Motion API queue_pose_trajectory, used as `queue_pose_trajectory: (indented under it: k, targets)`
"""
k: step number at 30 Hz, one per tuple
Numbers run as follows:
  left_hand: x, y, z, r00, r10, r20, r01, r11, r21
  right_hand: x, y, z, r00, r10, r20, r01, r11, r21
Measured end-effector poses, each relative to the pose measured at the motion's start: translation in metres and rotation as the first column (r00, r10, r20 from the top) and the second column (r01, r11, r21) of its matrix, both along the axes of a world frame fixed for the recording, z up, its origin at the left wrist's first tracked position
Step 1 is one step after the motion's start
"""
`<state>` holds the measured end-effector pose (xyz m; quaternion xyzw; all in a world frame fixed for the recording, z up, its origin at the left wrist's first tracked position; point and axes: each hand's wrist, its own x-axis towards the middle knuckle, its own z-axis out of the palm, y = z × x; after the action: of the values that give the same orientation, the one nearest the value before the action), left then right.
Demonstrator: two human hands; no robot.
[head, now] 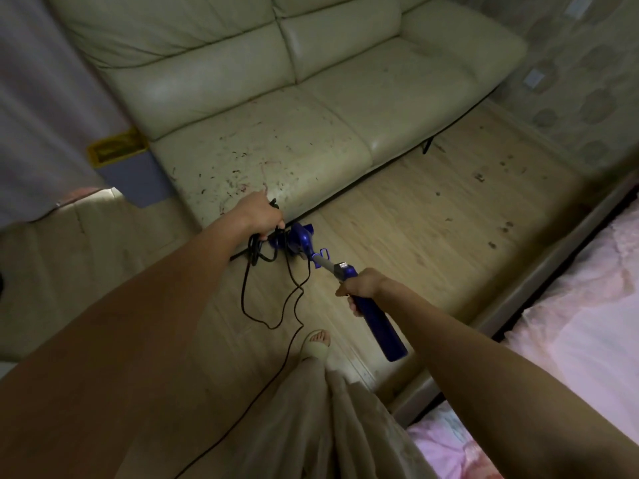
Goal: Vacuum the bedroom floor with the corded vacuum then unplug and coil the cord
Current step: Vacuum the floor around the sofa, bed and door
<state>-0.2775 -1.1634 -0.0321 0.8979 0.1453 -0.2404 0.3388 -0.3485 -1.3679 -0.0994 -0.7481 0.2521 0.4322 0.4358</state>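
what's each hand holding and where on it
The right hand grips the blue vacuum at the upper end of its handle. The left hand holds a bunch of the black cord.

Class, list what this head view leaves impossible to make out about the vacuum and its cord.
- Cord: its far end runs off the bottom edge; plug unseen.
- Vacuum head: hidden behind its blue body and the cord bundle in the left hand.
- Handle switch: covered by the right hand.

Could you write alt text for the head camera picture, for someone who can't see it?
A person's right hand grips the blue vacuum handle while the left hand holds loops of its black cord, beside a debris-speckled cream sofa. Cord trails across the wooden floor; a pink-covered bed lies at right.
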Motion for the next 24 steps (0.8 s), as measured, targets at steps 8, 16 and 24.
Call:
queue_pose_trajectory:
  k: [8,16,24]
  targets:
    - [-0.006,-0.002,-0.001,0.999,-0.037,0.011,0.037,0.999,-0.007,0.000,0.000,0.002,0.995,-0.029,-0.091,0.034,0.998,0.057]
    - [0.000,-0.047,0.027,0.984,-0.166,0.062,0.166,0.986,-0.002,-0.004,-0.023,0.049,0.991,-0.003,-0.133,-0.003,0.999,-0.044]
    - [-0.009,-0.128,0.042,0.914,-0.399,0.078,0.401,0.916,-0.021,-0.046,-0.081,0.076,0.971,-0.225,-0.085,0.222,0.974,-0.048]
